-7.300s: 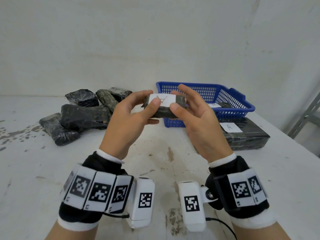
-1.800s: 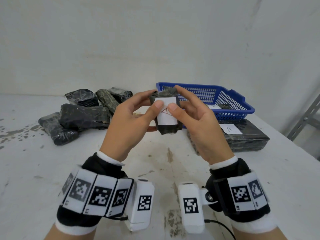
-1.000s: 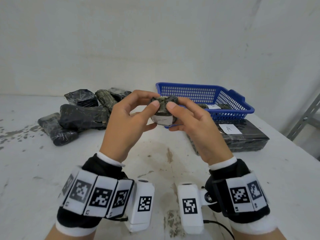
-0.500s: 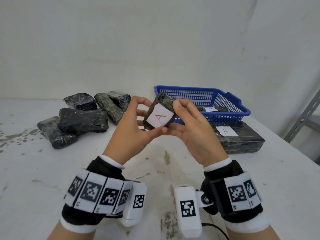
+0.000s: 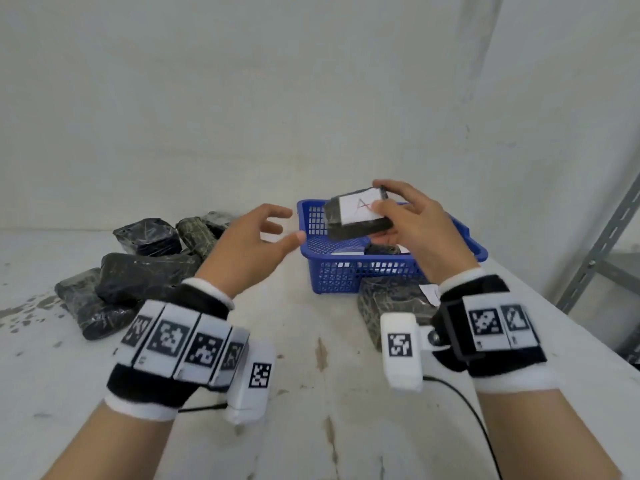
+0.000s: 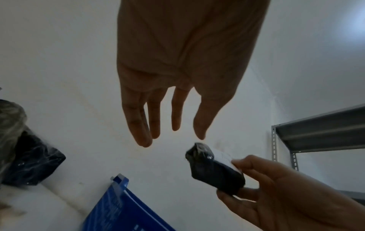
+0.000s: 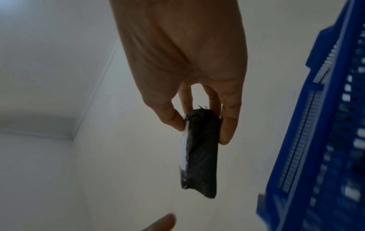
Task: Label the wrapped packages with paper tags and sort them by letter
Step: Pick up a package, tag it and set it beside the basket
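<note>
My right hand (image 5: pixel 398 216) pinches a small dark wrapped package (image 5: pixel 356 220) by its right end, thumb on its white paper tag (image 5: pixel 358 206) marked with a red A. It hangs in the air above the blue basket (image 5: pixel 346 275). The same package (image 6: pixel 214 170) shows in the left wrist view, and in the right wrist view the package (image 7: pixel 200 150) is held edge-on between thumb and fingers. My left hand (image 5: pixel 263 233) hovers empty to the left of the basket, fingers spread and relaxed (image 6: pixel 158 121).
A heap of dark wrapped packages (image 5: pixel 138 271) lies at the back left of the white table. A larger tagged package (image 5: pixel 391 303) sits in front of the basket, which holds a small package (image 5: pixel 381 249). A grey metal shelf frame (image 5: pixel 602 244) stands at the right.
My left hand has let go of the package and drawn back to the left. My right hand has carried the package alone, away and to the right, over the blue basket.
</note>
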